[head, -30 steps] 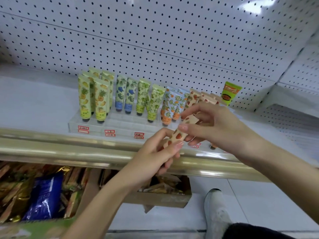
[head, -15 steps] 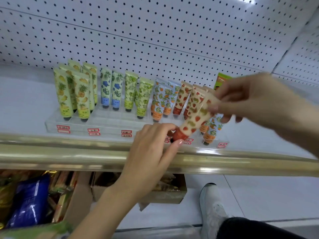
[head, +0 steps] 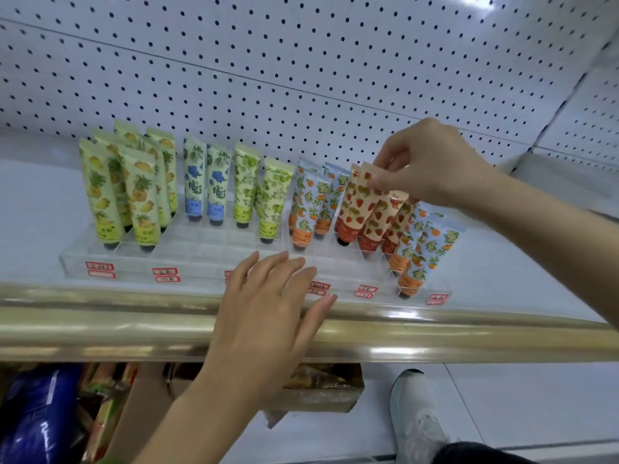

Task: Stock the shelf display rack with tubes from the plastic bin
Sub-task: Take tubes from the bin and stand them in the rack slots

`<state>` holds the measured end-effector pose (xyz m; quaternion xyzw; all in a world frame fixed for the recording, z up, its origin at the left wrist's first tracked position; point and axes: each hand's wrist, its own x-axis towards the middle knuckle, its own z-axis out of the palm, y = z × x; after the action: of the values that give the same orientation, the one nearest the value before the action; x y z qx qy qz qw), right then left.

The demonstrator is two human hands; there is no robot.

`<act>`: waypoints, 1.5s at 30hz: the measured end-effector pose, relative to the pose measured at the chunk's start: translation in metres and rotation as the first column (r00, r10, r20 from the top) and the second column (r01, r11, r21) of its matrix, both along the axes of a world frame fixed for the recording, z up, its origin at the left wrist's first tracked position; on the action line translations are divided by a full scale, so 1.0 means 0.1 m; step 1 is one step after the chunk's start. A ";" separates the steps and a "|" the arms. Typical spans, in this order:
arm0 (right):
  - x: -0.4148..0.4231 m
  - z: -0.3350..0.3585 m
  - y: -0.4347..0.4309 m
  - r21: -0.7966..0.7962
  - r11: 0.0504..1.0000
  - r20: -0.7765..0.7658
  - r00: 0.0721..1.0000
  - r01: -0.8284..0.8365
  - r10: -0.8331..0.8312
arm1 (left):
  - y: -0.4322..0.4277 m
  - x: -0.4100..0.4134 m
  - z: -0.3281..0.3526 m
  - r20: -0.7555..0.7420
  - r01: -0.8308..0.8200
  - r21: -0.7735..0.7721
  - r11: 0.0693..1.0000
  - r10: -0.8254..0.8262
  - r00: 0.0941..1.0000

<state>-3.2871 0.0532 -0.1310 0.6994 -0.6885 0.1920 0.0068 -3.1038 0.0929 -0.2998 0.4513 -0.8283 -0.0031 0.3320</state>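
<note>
A clear display rack (head: 134, 259) sits on a white shelf backed by pegboard, behind a gold shelf rail (head: 100, 329). The rack is partly stocked. Standing cap down, from left to right, are pineapple tubes (head: 140, 199), blue tubes (head: 194, 182), green tubes (head: 274, 199), orange-fruit tubes (head: 303, 212), strawberry tubes and more orange-fruit tubes at the far right. Many front slots, mostly in the left and middle, look empty, so a good deal of stocking seems left.

The right hand (head: 432, 165) pinches the flat top of a strawberry tube (head: 370, 209) between thumb and fingertips (head: 378, 180). The tube stands nearly upright, cap down, in the strawberry row. Whether it is fully seated cannot be told.

The left hand (head: 264, 316) holds nothing. Its fingers are straight and slightly spread, over the rack's front edge and the rail.

No plastic bin can be made out. Cardboard boxes (head: 321, 393) of packets sit below the shelf.

Half a second earlier the strawberry tube was tilted in front of the rack, with the left fingertips steadying its cap end. It is now in the row, and the left hand has let go and drawn back.
</note>
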 end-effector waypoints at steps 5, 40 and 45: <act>0.00 -0.05 -0.07 0.015 0.999 -0.027 0.999 0.043 -0.042 | -0.01 -0.01 0.00 -0.002 -0.006 -0.044 0.999 0.006 1.000; -0.07 -0.10 0.06 -0.058 0.990 -0.149 0.981 -0.130 0.120 | 0.00 0.04 0.02 0.102 0.009 -0.116 0.993 0.003 0.995; -0.02 -0.20 0.56 0.075 0.903 -0.625 0.686 -0.423 0.373 | 0.39 0.26 0.05 0.205 -0.010 -0.103 0.995 0.031 0.978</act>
<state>-3.2887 0.1097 -0.1511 0.8544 -0.4703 -0.0287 0.2191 -3.0780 0.1323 -0.2949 0.4402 -0.8526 0.0892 0.2671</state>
